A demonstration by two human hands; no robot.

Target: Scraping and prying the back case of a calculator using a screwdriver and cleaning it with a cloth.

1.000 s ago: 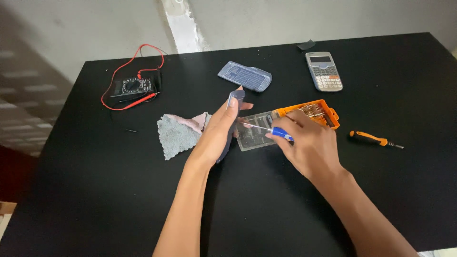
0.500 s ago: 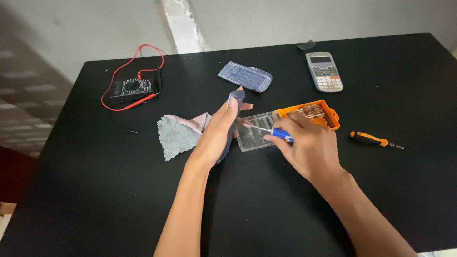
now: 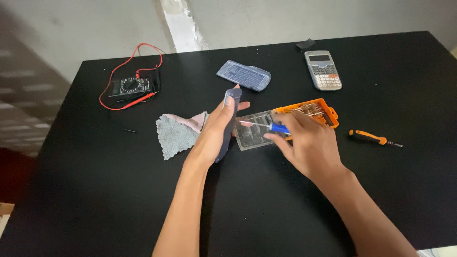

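Observation:
My left hand (image 3: pixel 213 132) holds a slim dark blue-grey device (image 3: pixel 232 103) upright on its edge on the black table (image 3: pixel 119 190). My right hand (image 3: pixel 307 143) grips a small blue-handled screwdriver (image 3: pixel 275 127), its thin shaft pointing left at the device's face. Just behind the screwdriver lies an orange bit case (image 3: pixel 314 110) with its clear lid (image 3: pixel 252 138) folded open toward me.
A grey and pink cloth (image 3: pixel 177 132) lies left of my left hand. Farther back are a blue-grey cover (image 3: pixel 243 75), a grey calculator (image 3: pixel 322 70) and a multimeter (image 3: pixel 129 86) with red leads. An orange-handled screwdriver (image 3: pixel 373 138) lies at the right.

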